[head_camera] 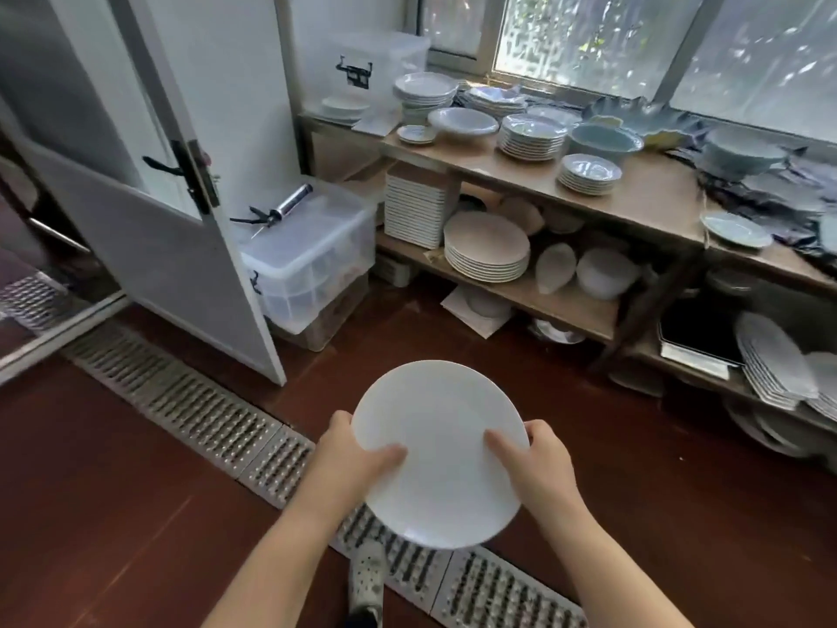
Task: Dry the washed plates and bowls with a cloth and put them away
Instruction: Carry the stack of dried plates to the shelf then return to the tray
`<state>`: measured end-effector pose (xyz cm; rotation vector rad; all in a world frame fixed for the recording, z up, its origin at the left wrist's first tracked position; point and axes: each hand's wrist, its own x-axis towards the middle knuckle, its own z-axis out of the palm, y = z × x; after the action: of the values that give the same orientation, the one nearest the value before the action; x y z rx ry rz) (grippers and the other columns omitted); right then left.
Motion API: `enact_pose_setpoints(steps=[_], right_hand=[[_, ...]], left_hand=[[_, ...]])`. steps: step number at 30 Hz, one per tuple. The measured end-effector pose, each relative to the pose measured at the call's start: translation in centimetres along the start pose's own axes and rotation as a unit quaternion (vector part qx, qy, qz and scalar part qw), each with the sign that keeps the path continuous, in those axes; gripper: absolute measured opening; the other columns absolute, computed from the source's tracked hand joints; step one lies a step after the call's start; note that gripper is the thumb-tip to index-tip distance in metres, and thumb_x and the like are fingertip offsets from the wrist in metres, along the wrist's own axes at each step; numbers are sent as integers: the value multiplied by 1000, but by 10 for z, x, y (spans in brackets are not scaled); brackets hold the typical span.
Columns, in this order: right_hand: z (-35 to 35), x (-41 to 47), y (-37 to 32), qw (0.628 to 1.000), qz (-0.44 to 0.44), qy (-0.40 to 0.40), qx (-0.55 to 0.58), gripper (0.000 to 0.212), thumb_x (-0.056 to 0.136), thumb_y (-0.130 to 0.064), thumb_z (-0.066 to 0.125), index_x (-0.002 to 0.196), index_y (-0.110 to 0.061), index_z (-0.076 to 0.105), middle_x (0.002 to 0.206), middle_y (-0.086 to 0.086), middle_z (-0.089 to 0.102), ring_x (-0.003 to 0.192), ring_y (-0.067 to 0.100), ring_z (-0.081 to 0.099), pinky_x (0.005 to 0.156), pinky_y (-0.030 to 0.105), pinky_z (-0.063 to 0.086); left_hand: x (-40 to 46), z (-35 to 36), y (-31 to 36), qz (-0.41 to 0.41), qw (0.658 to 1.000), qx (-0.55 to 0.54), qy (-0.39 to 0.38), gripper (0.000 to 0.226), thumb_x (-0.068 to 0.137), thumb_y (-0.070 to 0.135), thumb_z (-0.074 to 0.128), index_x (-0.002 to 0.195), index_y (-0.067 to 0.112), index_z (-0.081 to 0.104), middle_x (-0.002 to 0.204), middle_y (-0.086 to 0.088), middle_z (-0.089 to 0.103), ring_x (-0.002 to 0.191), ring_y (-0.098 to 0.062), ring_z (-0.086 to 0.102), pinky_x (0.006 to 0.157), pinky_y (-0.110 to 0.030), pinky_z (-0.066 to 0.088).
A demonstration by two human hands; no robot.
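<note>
We hold a plain round white ceramic plate (437, 451) level in front of us, above the dark red floor (113, 514) and a perforated metal drain grate (190, 401). Our left hand (348, 455) grips its left rim, thumb curled over the top face; our right hand (532, 460) grips the right rim the same way.

By the open white door (158, 247) stand clear lidded plastic storage bins (312, 260), contents blurred, with a caulking gun (276, 210) lying on the upper lid.

Ahead, a wooden two-tier shelf (643, 192) under the window (589, 34) carries stacks of pale plates (532, 136) and a pale blue bowl (604, 140) on top, and a stack of round cream plates (487, 244) beside square white plates (414, 210) below. One shoe (367, 577) shows on the grate under the plate.
</note>
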<state>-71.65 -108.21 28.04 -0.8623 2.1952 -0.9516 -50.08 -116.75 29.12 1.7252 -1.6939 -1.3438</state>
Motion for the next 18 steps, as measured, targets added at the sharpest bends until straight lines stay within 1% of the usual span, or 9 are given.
enact_pose_setpoints(steps=[2,3,5,7,10,14,18], right_hand=[[-9,36,1,1000,12,23,8,24,80,-43,68,83,-25,51,85,-8,59,77,9,56,58,30,42],[-13,56,-1,999,18,35,13,24,80,-42,68,83,-25,52,85,-7,60,77,10,57,59,32,45],[-18,97,-9,998,27,55,23,24,80,-42,68,84,-24,53,86,-6,61,78,13,59,65,36,50],[-23,141,-23,996,34,73,29,24,81,-41,68,85,-23,53,87,-4,61,79,14,59,67,38,51],[-33,203,-46,993,47,99,37,23,81,-42,68,85,-24,53,87,-5,61,78,13,60,65,36,50],[-50,272,-68,987,66,137,61,23,81,-41,68,84,-25,52,86,-6,61,77,11,59,58,31,45],[-70,331,-69,979,90,164,77,24,80,-42,68,85,-23,53,85,-5,63,77,12,61,60,31,47]], left_hand=[[41,16,24,12,1000,6,-28,51,65,39,79,97,22,43,94,5,57,90,-21,58,77,-38,52],[62,23,36,18,999,11,-41,52,66,40,79,99,22,43,94,7,56,91,-21,57,78,-38,51],[107,35,63,34,997,19,-61,52,67,42,78,100,22,43,94,7,56,91,-20,57,74,-35,49],[154,43,93,50,996,20,-76,51,66,42,77,100,22,44,94,6,56,89,-18,56,71,-34,49],[220,53,139,68,993,41,-88,50,65,44,76,97,23,44,92,6,56,87,-17,56,68,-33,49],[296,74,197,92,987,60,-121,50,64,46,77,96,24,45,93,5,58,87,-17,58,73,-38,54],[354,109,240,104,981,80,-146,46,64,44,78,90,26,45,89,7,58,81,-12,58,62,-31,49]])
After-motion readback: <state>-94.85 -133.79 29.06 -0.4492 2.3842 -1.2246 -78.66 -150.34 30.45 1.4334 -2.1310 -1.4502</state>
